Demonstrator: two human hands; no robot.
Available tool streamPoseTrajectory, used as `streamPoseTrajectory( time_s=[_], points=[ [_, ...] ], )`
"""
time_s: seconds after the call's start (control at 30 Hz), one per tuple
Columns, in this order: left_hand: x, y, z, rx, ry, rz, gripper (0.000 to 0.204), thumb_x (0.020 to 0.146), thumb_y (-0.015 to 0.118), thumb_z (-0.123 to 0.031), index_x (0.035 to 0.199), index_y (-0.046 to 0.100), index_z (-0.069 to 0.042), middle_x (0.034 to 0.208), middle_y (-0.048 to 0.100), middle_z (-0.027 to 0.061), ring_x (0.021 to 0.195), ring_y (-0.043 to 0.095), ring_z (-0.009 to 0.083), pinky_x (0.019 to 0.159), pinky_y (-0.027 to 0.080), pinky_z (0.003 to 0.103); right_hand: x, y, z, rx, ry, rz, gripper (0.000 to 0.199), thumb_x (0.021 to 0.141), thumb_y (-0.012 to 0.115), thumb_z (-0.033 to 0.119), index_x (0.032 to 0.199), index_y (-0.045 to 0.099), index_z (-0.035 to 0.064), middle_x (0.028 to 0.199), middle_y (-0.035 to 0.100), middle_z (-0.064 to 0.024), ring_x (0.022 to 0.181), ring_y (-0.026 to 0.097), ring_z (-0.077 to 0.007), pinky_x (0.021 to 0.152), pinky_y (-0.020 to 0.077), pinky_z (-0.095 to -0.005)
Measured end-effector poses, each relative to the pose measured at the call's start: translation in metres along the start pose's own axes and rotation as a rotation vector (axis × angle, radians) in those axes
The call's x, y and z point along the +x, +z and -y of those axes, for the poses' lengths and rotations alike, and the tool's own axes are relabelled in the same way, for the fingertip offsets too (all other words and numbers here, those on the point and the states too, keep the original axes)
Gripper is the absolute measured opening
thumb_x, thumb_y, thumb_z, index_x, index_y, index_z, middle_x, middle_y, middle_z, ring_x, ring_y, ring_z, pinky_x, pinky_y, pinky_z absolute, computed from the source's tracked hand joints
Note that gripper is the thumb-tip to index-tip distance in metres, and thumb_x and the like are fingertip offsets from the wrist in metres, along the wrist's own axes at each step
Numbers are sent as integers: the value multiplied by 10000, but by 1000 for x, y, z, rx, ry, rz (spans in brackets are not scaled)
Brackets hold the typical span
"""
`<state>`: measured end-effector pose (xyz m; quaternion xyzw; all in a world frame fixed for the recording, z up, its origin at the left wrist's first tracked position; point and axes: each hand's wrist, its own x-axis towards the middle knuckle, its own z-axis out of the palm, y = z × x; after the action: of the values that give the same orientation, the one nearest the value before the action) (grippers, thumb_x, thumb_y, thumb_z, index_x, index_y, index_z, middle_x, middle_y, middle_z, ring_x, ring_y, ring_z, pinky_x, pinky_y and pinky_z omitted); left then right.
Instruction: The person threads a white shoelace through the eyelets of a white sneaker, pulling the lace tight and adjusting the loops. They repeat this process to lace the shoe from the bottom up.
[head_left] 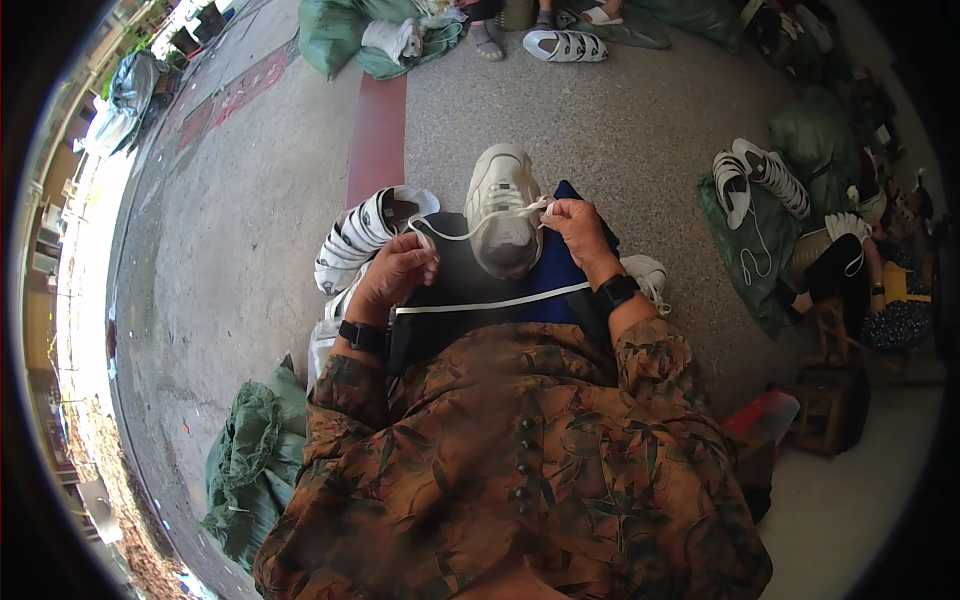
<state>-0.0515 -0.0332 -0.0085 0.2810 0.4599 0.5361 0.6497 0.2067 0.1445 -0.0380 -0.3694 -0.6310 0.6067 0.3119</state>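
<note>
A white sneaker (497,205) rests on my lap, its grey toe toward me. One white shoelace (455,236) runs from its upper to both sides. My left hand (405,265) pinches the lace's left part, left of the shoe. On the other side, my right hand (577,228) pinches the lace close against the shoe's edge. Both hands are closed, with a dark band on each wrist. Across my lap lies a flat white cord (490,303). Nested white shoes with dark openings (362,235) lie beside my left hand.
Another white shoe (645,277) is by my right forearm. Green sacks (258,455) lie at the lower left, and more (330,38) at the far side. At right, a person (850,270) sits near stacked white shoes (765,180). Other people's feet (487,42) show at the top.
</note>
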Motion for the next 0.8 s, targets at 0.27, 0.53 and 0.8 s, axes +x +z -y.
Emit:
streamPoseTrajectory(
  time_s=[0.27,0.53,0.8],
  points=[
    [45,29,9,297,-93,-53,132,832,637,-166,904,649,-56,858,636,4,808,582,97,727,458,235,6,18,-15,-207,-129,-194,132,725,651,24,629,571,-17,642,585,-82,625,559,-154,588,447,-308],
    [45,33,15,201,55,-110,76,817,639,-124,836,650,-51,813,631,-1,747,570,87,699,452,224,7,39,-15,-748,-380,-313,131,716,606,14,625,515,-7,600,552,-166,525,530,-280,514,422,-345],
    [50,55,20,380,155,-352,157,783,651,-84,861,641,52,785,641,48,666,573,98,622,468,234,-13,43,1,-830,-440,-276,113,738,646,89,755,574,3,686,591,-182,672,590,-364,619,477,-427]
  ],
)
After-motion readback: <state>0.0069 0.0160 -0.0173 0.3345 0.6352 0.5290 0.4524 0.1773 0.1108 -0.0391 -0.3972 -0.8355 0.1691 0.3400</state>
